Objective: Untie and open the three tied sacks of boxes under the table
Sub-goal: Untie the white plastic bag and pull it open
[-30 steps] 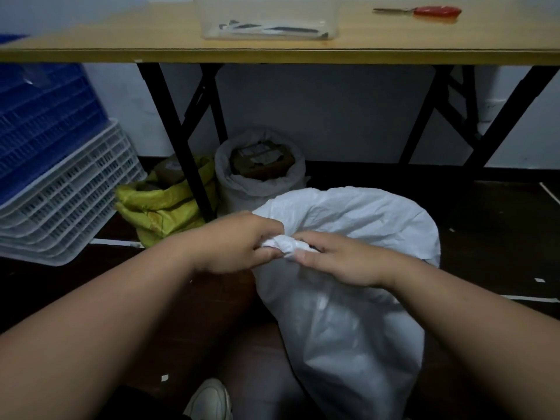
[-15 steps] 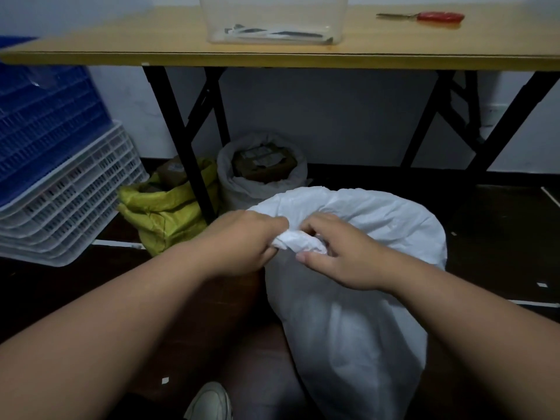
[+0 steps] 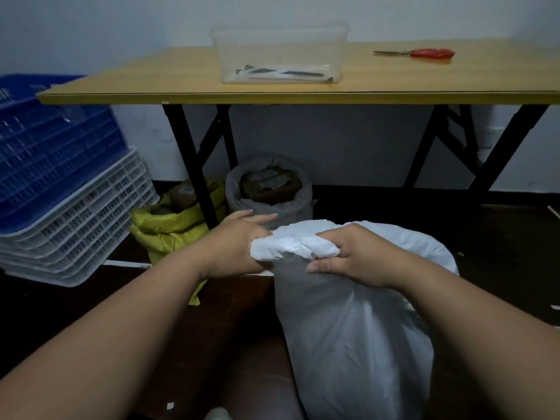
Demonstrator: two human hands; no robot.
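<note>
You have the white sack (image 3: 357, 322) pulled out near you, in front of the table (image 3: 272, 92), so its bunched neck (image 3: 295, 248) sits within easy reach. Your right hand (image 3: 354, 257) clenches round that neck, knuckles up. Your left hand (image 3: 239, 245) pinches its left end, upper fingers fairly straight. Both forearms reach forward, converging on the knot

Table leg (image 3: 194, 174) stands between rear sacks.

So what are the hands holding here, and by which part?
Both the left hand and right hand grip the white sack by its bunched, twisted neck at the top.
</note>
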